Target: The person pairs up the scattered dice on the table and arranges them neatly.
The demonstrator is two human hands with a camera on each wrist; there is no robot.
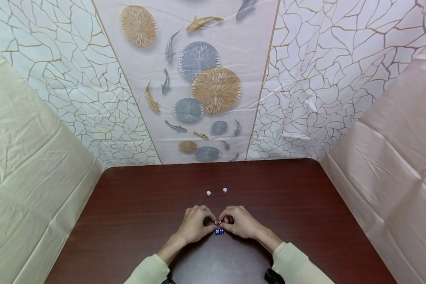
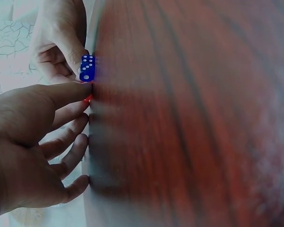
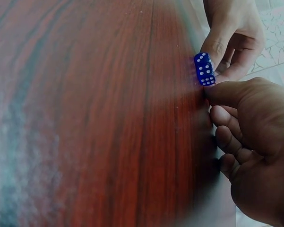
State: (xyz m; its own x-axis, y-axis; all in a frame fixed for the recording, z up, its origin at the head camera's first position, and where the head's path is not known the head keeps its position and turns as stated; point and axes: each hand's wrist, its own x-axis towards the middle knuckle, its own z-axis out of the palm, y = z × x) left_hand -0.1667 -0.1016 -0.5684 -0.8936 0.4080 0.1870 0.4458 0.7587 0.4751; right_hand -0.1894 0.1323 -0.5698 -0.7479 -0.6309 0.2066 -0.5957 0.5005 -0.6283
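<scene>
Two red dice (image 1: 218, 222) sit side by side between the fingertips of both hands in the head view. My left hand (image 1: 196, 224) pinches the left side of the pair with thumb and index finger. From the other side, the thumb and index finger of my right hand (image 1: 242, 222) pinch the right side. Directly in front of the thumbs, on the near side, two blue dice (image 1: 219, 231) stand together on the table. Both wrist views show the blue dice (image 2: 87, 68) close to the thumb tips, with the red ones mostly hidden behind the fingers.
Two white dice, one left (image 1: 208, 193) and one right (image 1: 225, 190), lie a little apart beyond the hands on the dark red-brown wooden table (image 1: 145, 205). Patterned cloth (image 1: 216, 90) hangs behind the table's far edge, and pale cloth panels (image 1: 394, 165) flank its sides.
</scene>
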